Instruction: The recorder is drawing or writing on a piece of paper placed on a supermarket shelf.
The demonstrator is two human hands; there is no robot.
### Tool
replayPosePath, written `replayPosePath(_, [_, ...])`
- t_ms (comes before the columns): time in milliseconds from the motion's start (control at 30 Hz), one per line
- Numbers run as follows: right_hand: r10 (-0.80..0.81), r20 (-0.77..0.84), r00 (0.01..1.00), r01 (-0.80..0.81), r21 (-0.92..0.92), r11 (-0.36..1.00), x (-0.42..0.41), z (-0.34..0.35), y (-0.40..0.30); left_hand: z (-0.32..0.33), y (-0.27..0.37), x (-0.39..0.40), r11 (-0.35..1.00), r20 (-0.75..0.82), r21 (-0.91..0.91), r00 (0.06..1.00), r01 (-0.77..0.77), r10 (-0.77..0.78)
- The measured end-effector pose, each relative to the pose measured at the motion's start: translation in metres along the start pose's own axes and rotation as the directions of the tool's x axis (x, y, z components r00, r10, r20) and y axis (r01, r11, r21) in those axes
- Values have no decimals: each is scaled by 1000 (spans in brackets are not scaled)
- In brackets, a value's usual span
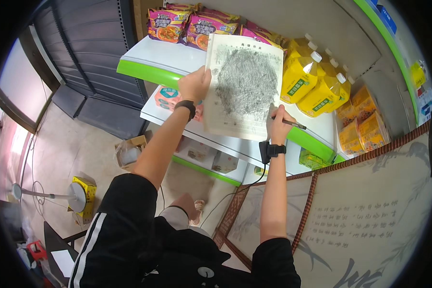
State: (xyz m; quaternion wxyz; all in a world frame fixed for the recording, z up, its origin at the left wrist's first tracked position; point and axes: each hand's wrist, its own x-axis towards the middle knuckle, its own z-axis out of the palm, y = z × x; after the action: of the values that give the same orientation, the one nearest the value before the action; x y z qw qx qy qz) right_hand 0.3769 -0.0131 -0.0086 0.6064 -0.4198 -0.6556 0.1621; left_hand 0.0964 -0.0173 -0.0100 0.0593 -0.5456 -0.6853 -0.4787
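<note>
My left hand (pixel 195 85) grips the left edge of an exercise book (pixel 248 84) whose page is covered by a large, dense patch of dark scribbling. Opposite it, my right hand (pixel 281 124) holds a black pen (pixel 294 124) and touches the lower right edge of the book. The book is raised in front of a white shelf with a green front edge (pixel 151 73). Behind it lie purple packs of instant noodles (pixel 167 27), partly hidden by the page. Yellow drink bottles with white caps (pixel 298 79) stand just right of the book. Each wrist wears a black band.
Orange multipacks (pixel 363 133) sit at the right of the shelf. A folding screen with a woven brown frame (pixel 309 208) rises at my right. An open cardboard box (pixel 131 153) and a stand on a round base (pixel 76 197) are on the floor at left. A cable hangs from my right wrist.
</note>
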Motion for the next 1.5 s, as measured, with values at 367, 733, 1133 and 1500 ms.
replayPosePath(367, [60,-59,996,-59,17,998,1,3,-8,-6,1,-4,995,-49,-92,998,-28,24])
replayPosePath(733, [-116,-14,993,116,-19,993,4,-1,-21,-13,-1,-9,953,-12,-301,999,-35,33])
replayPosePath(1133, [-76,47,996,76,0,997,4,-7,-13,-5,-1,-7,970,-60,-231,996,-74,61])
replayPosePath(1500, [-132,-1,991,131,-95,987,7,-8,-20,-1,1,-8,966,-157,-199,978,-165,135])
